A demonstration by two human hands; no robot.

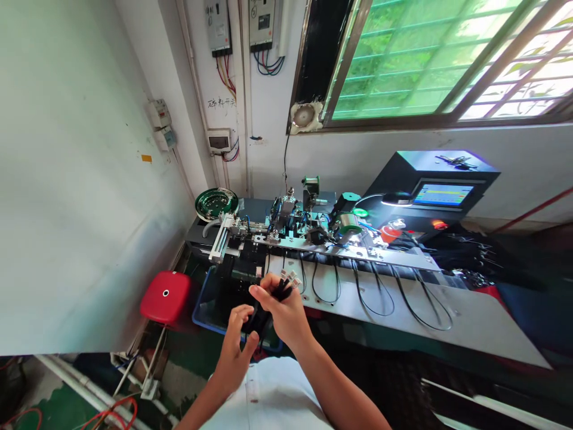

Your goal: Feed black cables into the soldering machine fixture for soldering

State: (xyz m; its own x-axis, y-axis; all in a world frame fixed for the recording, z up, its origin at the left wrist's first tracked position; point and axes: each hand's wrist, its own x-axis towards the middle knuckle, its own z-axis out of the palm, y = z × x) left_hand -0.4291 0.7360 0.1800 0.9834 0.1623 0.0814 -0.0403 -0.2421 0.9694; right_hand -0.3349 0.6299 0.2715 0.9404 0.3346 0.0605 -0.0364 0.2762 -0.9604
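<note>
Your bundle of black cables (264, 315) sits mid-frame, metal terminals (289, 279) fanned at its upper end. Your right hand (284, 306) grips it tightly, fingers curled round. Your left hand (235, 346) is half open, touching its lower end, above a blue plastic bin (203, 304).

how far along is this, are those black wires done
Looks done: the black wire loops lying along the pale bench below the machine. In hand: a bundle of black wires with metal-tipped ends, gripped by the right hand, the left hand at its lower end. Remaining: hard to tell; the blue bin below holds dark contents, possibly more.
</note>
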